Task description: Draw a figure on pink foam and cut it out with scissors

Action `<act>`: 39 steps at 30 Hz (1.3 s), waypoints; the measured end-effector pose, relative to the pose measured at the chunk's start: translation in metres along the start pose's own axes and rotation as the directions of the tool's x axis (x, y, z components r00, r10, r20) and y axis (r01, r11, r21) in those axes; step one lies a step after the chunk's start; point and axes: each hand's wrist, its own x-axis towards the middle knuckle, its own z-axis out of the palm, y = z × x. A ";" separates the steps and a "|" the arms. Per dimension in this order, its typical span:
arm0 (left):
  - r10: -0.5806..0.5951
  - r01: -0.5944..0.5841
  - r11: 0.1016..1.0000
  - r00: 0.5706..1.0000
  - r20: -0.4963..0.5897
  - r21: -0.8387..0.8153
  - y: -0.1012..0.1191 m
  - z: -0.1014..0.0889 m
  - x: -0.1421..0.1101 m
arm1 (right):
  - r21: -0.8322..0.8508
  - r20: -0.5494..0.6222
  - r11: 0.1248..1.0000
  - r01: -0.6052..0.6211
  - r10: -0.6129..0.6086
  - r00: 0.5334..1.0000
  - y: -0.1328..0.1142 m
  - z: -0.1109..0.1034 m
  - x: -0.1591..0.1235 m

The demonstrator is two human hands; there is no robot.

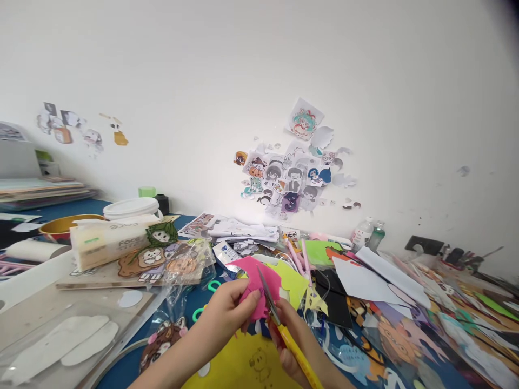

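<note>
My left hand (227, 313) pinches a pink felt piece (255, 286) at its lower edge, just above the table. My right hand (298, 346) grips yellow-handled scissors (279, 321), whose blades point up into the pink felt. Both hands sit low in the middle of the view. Under them lies a yellow sheet (243, 364) with a small drawn figure. A yellow-green felt piece (294, 281) lies right behind the pink one.
The blue table (121, 367) is crowded: a tissue box (109, 243), cartoon cut-outs in clear bags (170, 259), white paper (365, 281), black sheet (334, 302), green-handled scissors (205, 300), bottles (363, 232), stacked plates (130, 207). Stickers cover the white wall (292, 173).
</note>
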 end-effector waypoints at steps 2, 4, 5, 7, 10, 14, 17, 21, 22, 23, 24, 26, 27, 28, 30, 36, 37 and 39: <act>0.028 -0.027 0.998 0.999 -0.018 0.053 0.001 -0.003 0.001 | 0.008 0.014 1.000 -0.018 0.018 1.000 -0.001 -0.001 0.000; 0.049 -0.047 0.995 0.999 -0.018 0.091 0.002 -0.007 0.001 | 0.016 0.037 1.000 -0.022 0.021 0.999 -0.006 -0.001 0.001; 0.052 -0.051 0.994 0.999 -0.008 0.092 0.002 -0.008 0.002 | 0.018 0.051 1.000 -0.016 0.015 0.999 -0.010 -0.001 0.002; 0.050 -0.051 0.997 0.999 0.017 0.063 0.003 -0.009 0.002 | 0.010 0.084 1.000 0.006 -0.007 0.996 -0.017 -0.001 0.004; 0.021 -0.021 0.999 1.000 0.011 -0.034 0.003 -0.008 0.002 | -0.022 0.095 0.999 0.046 -0.044 0.995 -0.025 -0.001 0.007; -0.029 0.038 0.977 0.998 0.047 -0.211 0.002 0.002 0.001 | 0.006 0.036 0.999 0.047 -0.047 0.998 -0.022 0.000 0.008; -0.048 0.057 0.966 0.998 0.043 -0.252 0.001 0.014 0.000 | 0.057 -0.003 0.996 0.066 -0.066 0.998 -0.016 0.004 0.008; -0.097 0.085 0.968 0.995 -0.039 -0.237 -0.001 0.022 -0.001 | 0.126 -0.065 0.991 0.052 -0.045 0.997 -0.008 0.009 0.006; -0.100 0.085 0.969 0.994 -0.052 -0.232 -0.001 0.022 -0.001 | 0.138 -0.070 0.989 0.053 -0.044 0.997 -0.006 0.009 0.005; -0.097 0.081 0.971 0.994 -0.060 -0.225 -0.002 0.022 -0.001 | 0.140 -0.069 0.989 0.052 -0.043 0.997 -0.005 0.009 0.005; -0.088 0.072 0.975 0.994 -0.067 -0.211 -0.002 0.021 -0.002 | 0.131 -0.067 0.990 0.047 -0.038 0.997 -0.004 0.008 0.004; -0.059 0.046 0.985 0.995 -0.075 -0.168 -0.003 0.019 -0.002 | 0.089 -0.067 0.996 0.027 -0.021 0.998 -0.003 0.006 0.003; -0.041 0.031 0.989 0.996 -0.074 -0.143 -0.004 0.018 -0.002 | 0.070 -0.065 0.997 0.020 -0.015 0.998 -0.003 0.004 0.003; -0.022 0.013 0.992 0.997 -0.072 -0.123 -0.004 0.017 -0.002 | 0.056 -0.057 0.998 0.015 -0.012 0.998 -0.003 0.003 0.002; 0.011 -0.016 0.995 0.998 -0.057 -0.098 -0.003 0.016 -0.002 | 0.047 -0.029 0.999 0.016 -0.015 0.999 -0.003 0.000 0.002; -0.014 0.014 0.992 1.000 -0.002 -0.128 0.000 0.014 -0.001 | 0.042 -0.005 0.999 -0.009 0.010 1.000 0.001 -0.003 0.001; -0.026 0.027 0.992 1.000 0.008 -0.122 0.000 0.014 -0.001 | 0.040 -0.009 0.999 -0.015 0.015 1.000 0.001 -0.003 0.001; -0.040 0.042 0.993 0.999 0.023 -0.110 0.001 0.012 -0.001 | 0.031 -0.008 0.999 -0.020 0.020 1.000 0.001 -0.004 0.001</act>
